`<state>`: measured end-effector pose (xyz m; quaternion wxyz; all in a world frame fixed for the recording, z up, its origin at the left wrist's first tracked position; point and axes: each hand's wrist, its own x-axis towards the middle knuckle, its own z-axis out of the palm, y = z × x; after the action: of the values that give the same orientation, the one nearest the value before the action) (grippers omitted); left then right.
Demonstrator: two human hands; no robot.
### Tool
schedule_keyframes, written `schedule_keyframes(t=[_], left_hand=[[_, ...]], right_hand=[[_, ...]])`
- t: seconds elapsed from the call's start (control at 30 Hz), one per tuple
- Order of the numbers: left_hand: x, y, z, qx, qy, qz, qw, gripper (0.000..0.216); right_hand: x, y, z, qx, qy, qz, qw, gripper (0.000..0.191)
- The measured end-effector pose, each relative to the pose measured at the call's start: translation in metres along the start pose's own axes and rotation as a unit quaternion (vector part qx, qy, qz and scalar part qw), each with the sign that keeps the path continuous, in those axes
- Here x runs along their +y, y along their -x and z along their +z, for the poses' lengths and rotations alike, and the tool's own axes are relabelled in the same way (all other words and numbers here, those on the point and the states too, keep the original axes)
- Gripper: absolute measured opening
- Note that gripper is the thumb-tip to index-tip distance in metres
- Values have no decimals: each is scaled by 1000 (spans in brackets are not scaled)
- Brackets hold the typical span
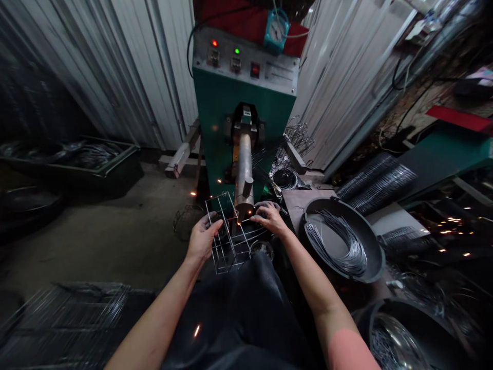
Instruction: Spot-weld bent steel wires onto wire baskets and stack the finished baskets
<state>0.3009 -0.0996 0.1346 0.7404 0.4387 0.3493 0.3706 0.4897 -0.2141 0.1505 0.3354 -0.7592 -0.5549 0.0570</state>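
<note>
The welder's upper electrode [243,177] hides the spot where it meets the wire frame [227,241], and the left grip [204,237] and right grip [269,218] cover stretches of wire, so how the rods join there cannot be told. The dial of the blue gauge [276,32] and the placard [282,72] on the panel are too small to read. The wire racks [65,324] at lower left are blurred and cut off by the picture's edge, as is the black tub [408,334] at lower right, its contents smeared.
</note>
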Motion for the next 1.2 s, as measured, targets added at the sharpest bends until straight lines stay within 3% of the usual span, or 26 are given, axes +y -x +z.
schedule_keyframes(t=[0.47,0.67,0.73,0.87,1.0,1.1,1.2], left_hand=[[2,-5,-3,-37,-6,2,999,60],[2,1,-8,-65,28,-1,998,62],[-2,8,-21,-76,39,-13,996,62],[-8,33,-67,-84,67,-66,992,50],[-8,66,-113,-102,165,-88,977,33],[-4,78,-133,-128,190,-73,971,31],[11,76,-140,-94,78,-69,990,45]], right_hand=[[-1,0,0,7,8,10,1000,21],[-19,13,-7,16,37,-1,999,20],[-25,25,-15,11,15,-28,999,19],[-32,61,-44,6,-92,-47,995,45],[-51,96,-78,-15,-141,-22,990,35],[-83,107,-90,34,-164,-63,984,28],[-120,104,-89,101,-161,-122,974,29]])
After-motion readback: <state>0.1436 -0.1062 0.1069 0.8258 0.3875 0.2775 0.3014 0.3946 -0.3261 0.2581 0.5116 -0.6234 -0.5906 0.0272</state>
